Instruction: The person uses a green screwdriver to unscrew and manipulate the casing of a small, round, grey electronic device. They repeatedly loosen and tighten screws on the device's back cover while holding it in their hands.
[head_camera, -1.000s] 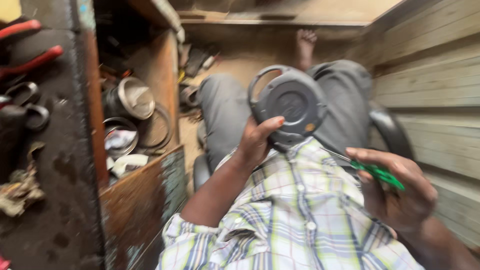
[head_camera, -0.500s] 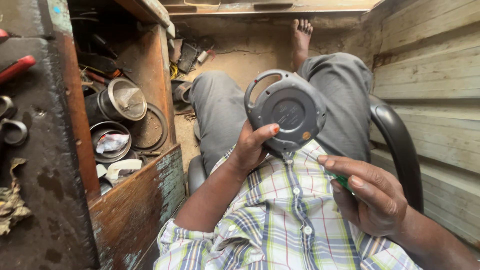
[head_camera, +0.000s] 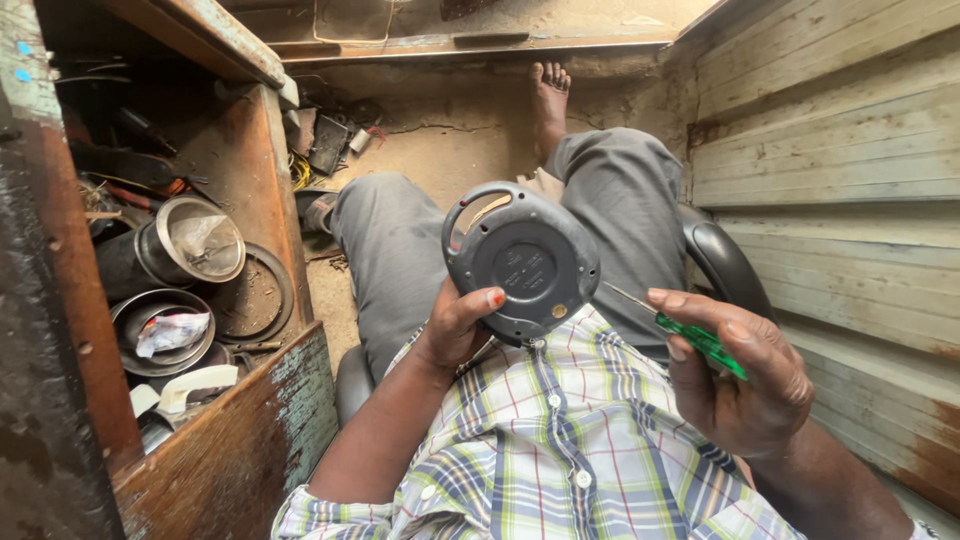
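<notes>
The left hand (head_camera: 455, 330) clamps the lower edge of a round dark-grey plastic housing (head_camera: 522, 262) with a carry handle, held upright above a plaid shirt (head_camera: 550, 450). The right hand (head_camera: 740, 375) closes its fingers around a green-handled screwdriver (head_camera: 690, 332), its thin shaft pointing left at the housing's right rim. On the left, a rusty cabinet (head_camera: 215, 450) holds metal pots (head_camera: 190, 240); worn wooden planks (head_camera: 830, 140) line the right.
</notes>
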